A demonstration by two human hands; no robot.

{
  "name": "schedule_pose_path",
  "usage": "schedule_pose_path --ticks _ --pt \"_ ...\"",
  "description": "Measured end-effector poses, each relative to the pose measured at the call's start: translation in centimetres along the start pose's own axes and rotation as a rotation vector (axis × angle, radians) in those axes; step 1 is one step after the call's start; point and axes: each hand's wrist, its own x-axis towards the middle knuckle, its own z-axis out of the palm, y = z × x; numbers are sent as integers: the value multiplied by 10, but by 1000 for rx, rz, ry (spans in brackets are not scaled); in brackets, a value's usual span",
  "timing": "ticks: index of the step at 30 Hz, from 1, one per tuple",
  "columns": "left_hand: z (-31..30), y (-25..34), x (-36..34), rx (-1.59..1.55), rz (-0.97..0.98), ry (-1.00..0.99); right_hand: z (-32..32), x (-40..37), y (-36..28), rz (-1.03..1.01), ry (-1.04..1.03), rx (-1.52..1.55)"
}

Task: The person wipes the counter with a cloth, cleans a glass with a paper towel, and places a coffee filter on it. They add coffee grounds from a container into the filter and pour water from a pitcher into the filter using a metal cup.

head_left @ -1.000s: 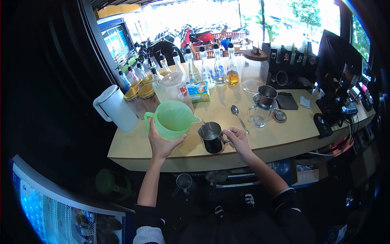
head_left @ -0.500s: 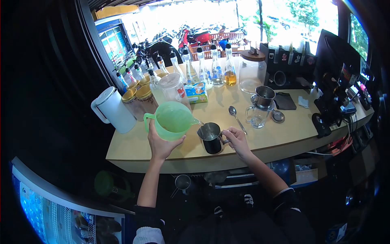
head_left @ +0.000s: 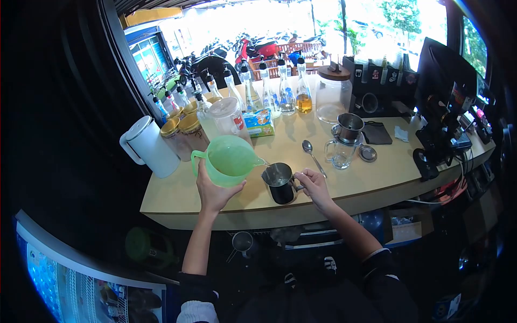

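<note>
My left hand [head_left: 214,192] is closed around a green plastic pitcher [head_left: 227,171], tilted to the right. From its spout a thin stream of clear liquid runs toward a dark metal milk jug [head_left: 281,192] near the counter's front edge. The fingers of my right hand [head_left: 314,187] grip the jug's handle, and the jug stands upright. Right of the jug lies a spoon [head_left: 314,159]. Behind my right hand, a metal drip filter [head_left: 350,127] sits on a glass mug [head_left: 341,156], with a small round lid [head_left: 368,154] beside it.
A white jug [head_left: 149,147] stands at the counter's left end. Pump bottles [head_left: 285,90], gold-lidded jars [head_left: 191,132], a clear tub [head_left: 229,116] and a tissue pack [head_left: 259,123] line the back. A wooden-lidded jar [head_left: 333,97] and dark machine [head_left: 447,134] stand right.
Both hands keep nearly the same pose, with the pitcher still tilted over the milk jug. The camera view has shifted very slightly.
</note>
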Motion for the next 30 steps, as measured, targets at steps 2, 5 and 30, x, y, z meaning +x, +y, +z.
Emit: schedule_pose_path --ticks 2,5,30 --pt "1 -5 -1 -29 -42 -22 -1 0 1 -1 -2 5" --pt "2 -5 -2 -3 -34 -27 -1 0 2 -13 -5 7" --pt "35 -28 8 -369 -159 183 20 27 -19 -86 32 72"
